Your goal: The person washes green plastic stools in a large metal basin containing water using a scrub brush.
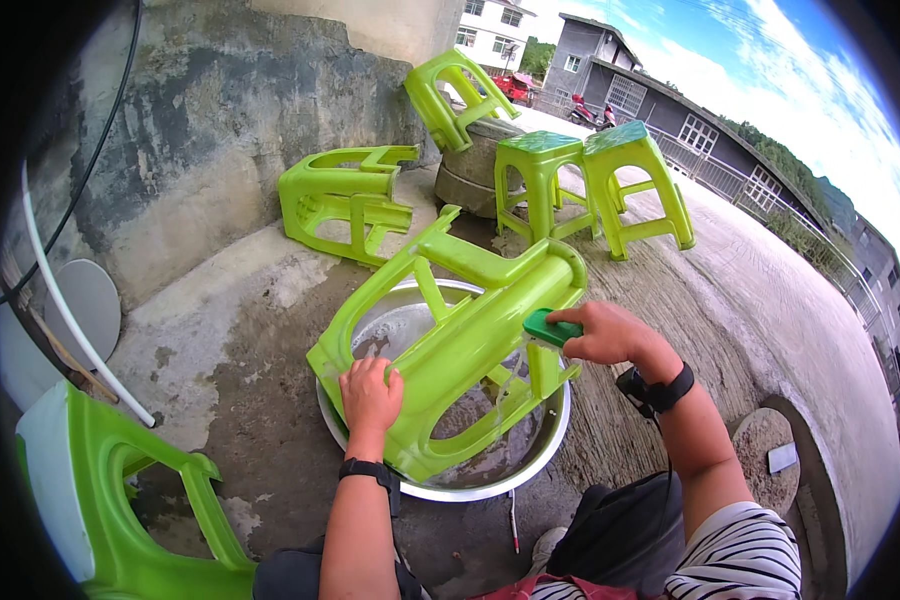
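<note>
A bright green plastic stool (460, 350) lies on its side across a wide metal basin (440, 493) holding murky, sudsy water. My left hand (372, 395) grips the stool's near-left edge, its fingers curled over the rim. In my right hand (610, 333) is a green scrubbing brush (551, 327), held close against the stool's right part. Water trickles down from the stool below the brush. The brush's bristles are mostly hidden.
Other green stools surround the basin: one lying on its side (340, 200) by the wall, one tipped (458, 95) on a concrete block (480, 165), two upright (542, 165) at the back, and one (120, 490) at near left. A white pipe (75, 320) runs down the left.
</note>
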Action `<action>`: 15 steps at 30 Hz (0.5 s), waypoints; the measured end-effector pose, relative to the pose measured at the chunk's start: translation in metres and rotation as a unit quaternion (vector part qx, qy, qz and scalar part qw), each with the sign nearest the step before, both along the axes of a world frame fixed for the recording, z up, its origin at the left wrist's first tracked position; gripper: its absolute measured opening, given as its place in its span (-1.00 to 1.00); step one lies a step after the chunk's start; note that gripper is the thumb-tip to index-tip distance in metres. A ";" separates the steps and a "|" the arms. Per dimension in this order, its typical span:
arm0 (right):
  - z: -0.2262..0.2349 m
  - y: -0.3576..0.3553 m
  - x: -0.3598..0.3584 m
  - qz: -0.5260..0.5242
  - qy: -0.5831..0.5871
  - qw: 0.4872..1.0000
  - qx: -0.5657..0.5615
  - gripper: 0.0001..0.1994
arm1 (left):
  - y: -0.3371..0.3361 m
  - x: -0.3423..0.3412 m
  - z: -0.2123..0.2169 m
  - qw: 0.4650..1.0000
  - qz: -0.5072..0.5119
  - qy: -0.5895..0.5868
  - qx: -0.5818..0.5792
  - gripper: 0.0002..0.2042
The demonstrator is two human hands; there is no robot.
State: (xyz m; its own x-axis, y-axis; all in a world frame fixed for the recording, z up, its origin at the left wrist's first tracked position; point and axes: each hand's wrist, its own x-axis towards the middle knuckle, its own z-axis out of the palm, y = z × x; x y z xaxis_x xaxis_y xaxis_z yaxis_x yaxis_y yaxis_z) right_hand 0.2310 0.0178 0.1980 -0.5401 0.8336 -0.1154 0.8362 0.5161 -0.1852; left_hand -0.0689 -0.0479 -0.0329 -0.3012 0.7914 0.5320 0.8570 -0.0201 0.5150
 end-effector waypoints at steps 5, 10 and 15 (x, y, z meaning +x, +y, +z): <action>0.001 0.088 0.003 -0.139 0.086 0.970 0.181 -0.43 | 0.001 0.005 0.002 1.000 -0.014 -0.017 -0.003 -0.81; -0.069 0.100 -0.031 -0.133 -0.030 0.961 0.240 -0.28 | 0.005 0.005 0.004 1.000 -0.008 -0.006 -0.001 -0.82; -0.071 0.063 -0.041 0.032 -0.020 0.988 0.149 -0.30 | -0.003 -0.001 -0.002 1.000 -0.003 0.003 -0.003 -0.82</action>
State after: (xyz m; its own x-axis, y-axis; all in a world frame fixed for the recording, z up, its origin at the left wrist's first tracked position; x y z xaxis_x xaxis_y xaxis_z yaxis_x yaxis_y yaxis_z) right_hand 0.1896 0.0810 0.1268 -0.5934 0.7977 0.1077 0.8032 0.5955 0.0149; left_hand -0.0700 -0.0513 -0.0353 -0.2927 0.7960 0.5298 0.8601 -0.0229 0.5096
